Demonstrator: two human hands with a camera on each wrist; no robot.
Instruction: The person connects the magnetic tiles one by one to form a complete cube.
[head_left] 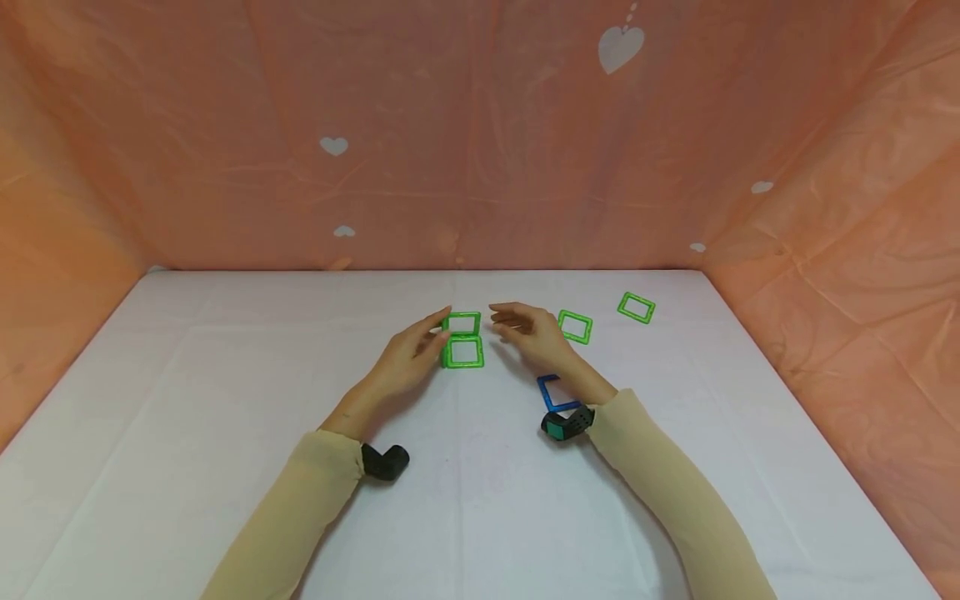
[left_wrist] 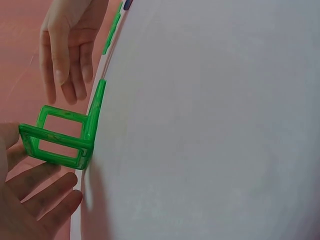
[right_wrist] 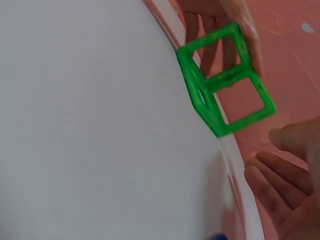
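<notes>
Orange sheet (head_left: 420,100): is hanging behind the table and along its sides.
Table (head_left: 225,375): I am viewing one, white-covered.
Sleeves (head_left: 292,508): two, tan, are covering the forearms.
Left hand (head_left: 408,358): its fairly straight, wide-set fingers are touching the joined squares' left side.
Right hand (head_left: 536,337): is hovering just right of them, fingers loosely bent, thumb apart.
Joined green squares (head_left: 465,337): I am counting at least three, standing between both hands.
Wrist cameras (head_left: 386,462): two, black, are riding the wrists.
Blue square (head_left: 545,396): one is lying partly hidden by the right forearm.
Loose green squares (head_left: 576,339): two are lying beyond the right hand, the nearer just beside it.
</notes>
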